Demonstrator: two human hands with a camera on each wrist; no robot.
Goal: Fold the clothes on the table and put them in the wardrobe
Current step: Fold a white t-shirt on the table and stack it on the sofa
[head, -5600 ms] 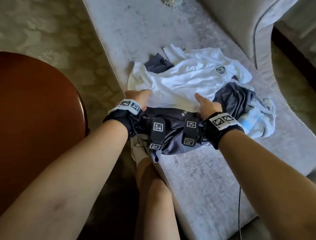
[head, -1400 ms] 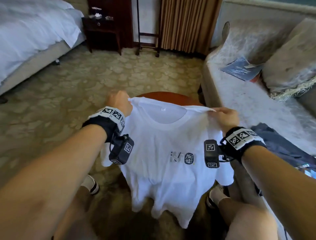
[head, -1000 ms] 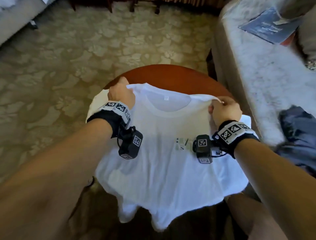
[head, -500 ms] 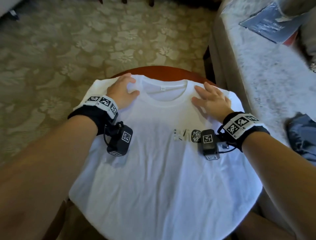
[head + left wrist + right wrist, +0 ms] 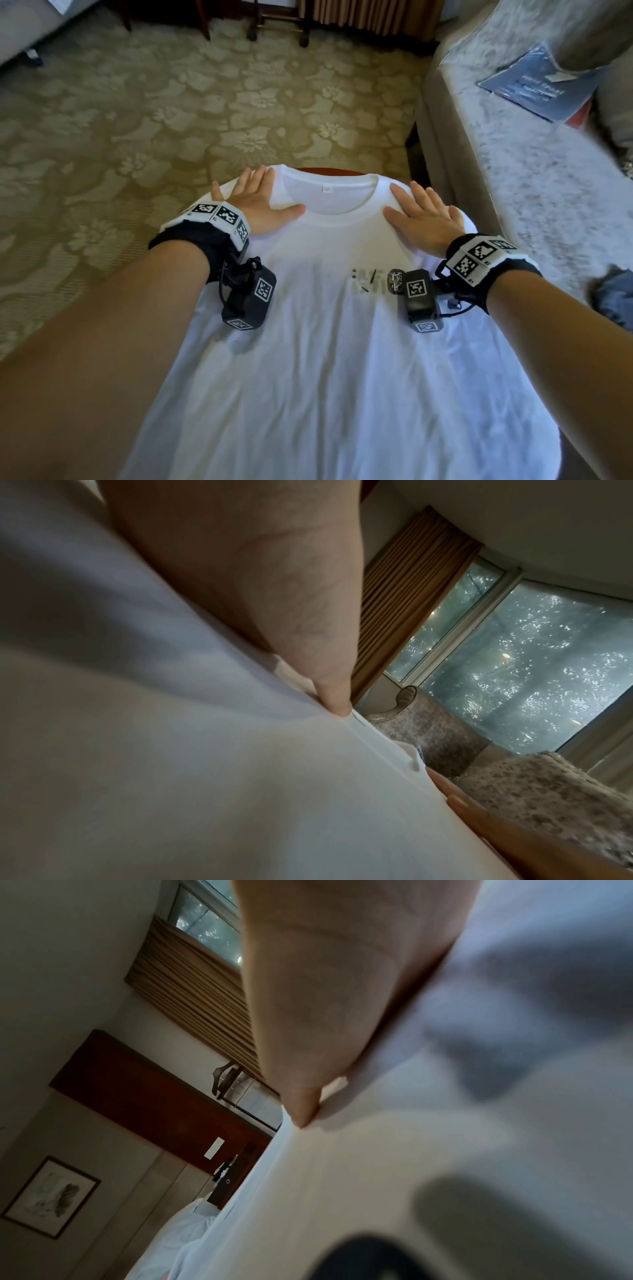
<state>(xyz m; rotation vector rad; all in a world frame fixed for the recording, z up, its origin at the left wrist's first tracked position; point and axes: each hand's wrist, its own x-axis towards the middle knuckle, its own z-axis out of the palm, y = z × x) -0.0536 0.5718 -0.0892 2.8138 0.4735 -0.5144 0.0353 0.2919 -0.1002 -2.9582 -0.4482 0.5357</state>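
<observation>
White T-shirt point(image 5: 335, 342) was laid front-up over the round table point(image 5: 320, 170), only a reddish-brown sliver of which showed just beyond the collar point(image 5: 329, 214). Thin, soft cotton-like knit, smooth and nearly crease-free; ribbed round neckline, small label inside it, dark chest print partly hidden beside the right wrist camera point(image 5: 423, 301). Hem and sides were draped past the table edge toward the person.

Left hand point(image 5: 255, 202) was pressed flat on the left shoulder of the shirt, fingers straight and spread, nothing gripped. Right hand point(image 5: 423, 219) likewise flat on the right shoulder, fingers extended, thumb toward the collar. In both wrist views only a thumb tip on white cloth was seen.

Step judged: spreading and smoothing finished or nearly so; folding not yet begun. Next move would likely call for pinching a shoulder and sleeve edge and bringing each side inward, with the cloth kept from sliding off the table.

To the right of the right-hand fingers: grey plush sofa point(image 5: 534, 192), a blue booklet point(image 5: 537, 85) and dark blue clothing point(image 5: 616, 298) on it. Beyond the fingers: floral patterned carpet point(image 5: 137, 113). The wardrobe could not be identified.
</observation>
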